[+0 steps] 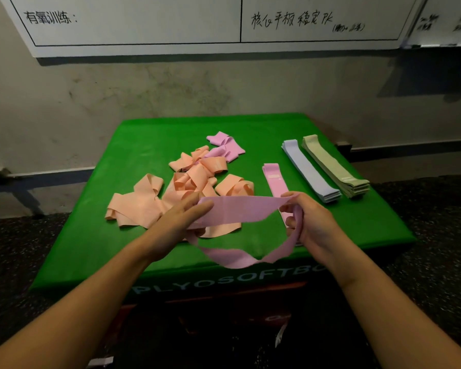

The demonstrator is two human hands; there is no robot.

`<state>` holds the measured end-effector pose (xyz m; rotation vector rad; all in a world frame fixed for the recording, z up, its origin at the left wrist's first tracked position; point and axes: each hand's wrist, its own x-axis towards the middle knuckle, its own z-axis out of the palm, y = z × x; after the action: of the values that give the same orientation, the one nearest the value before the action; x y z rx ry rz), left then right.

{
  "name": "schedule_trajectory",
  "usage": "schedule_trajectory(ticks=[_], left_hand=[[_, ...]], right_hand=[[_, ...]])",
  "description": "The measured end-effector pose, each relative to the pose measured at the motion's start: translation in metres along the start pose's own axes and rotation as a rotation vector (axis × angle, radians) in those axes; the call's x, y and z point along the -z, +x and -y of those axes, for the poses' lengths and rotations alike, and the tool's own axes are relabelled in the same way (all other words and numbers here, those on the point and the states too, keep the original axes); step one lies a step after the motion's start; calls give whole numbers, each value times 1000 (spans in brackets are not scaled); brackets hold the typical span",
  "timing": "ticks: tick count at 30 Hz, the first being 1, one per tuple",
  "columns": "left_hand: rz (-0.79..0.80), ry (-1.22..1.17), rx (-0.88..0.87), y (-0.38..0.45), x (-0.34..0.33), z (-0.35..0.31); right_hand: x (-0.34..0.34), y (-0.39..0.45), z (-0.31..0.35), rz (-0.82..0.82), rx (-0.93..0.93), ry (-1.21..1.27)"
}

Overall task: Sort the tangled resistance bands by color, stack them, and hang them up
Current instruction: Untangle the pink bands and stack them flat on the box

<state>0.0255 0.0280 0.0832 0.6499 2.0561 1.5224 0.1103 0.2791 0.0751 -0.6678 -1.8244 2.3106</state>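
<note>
We pinch a pink band (240, 211) taut between left hand (183, 218) and right hand (308, 219) to flatten it for the pink stack (274, 179) at two o'clock.

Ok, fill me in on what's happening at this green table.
A person is sorting resistance bands by color. Both hands, left and right, hold one pink band stretched between them above the green table. Three flat stacks already lie to the right: pink, lavender and pale green. A tangle of peach bands and a few pink ones is still unsorted. Nothing is hung up yet.
</note>
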Motion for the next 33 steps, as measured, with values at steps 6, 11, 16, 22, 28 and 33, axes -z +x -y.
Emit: schedule_trajectory(ticks=[6,11,16,22,28,33], left_hand=[[-221,-21,-108,-3,-11,-6],[-402,-81,-136,-7,-13,-8],[-488,-68,-196,-13,-19,-14],[-471,-132,-294,-20,-36,-22],[-449,-136,-337,-24,-42,-26],[-404,-94,-326,-25,-38,-34]], right_hand=[[2,-13,-3,-21,20,-15],[5,-22,-15,4,74,-254],[0,-34,-30,174,130,-434],[-12,-38,-42,289,121,-570],[-26,-41,-38,323,50,-385],[-31,-42,-26,570,-99,16]])
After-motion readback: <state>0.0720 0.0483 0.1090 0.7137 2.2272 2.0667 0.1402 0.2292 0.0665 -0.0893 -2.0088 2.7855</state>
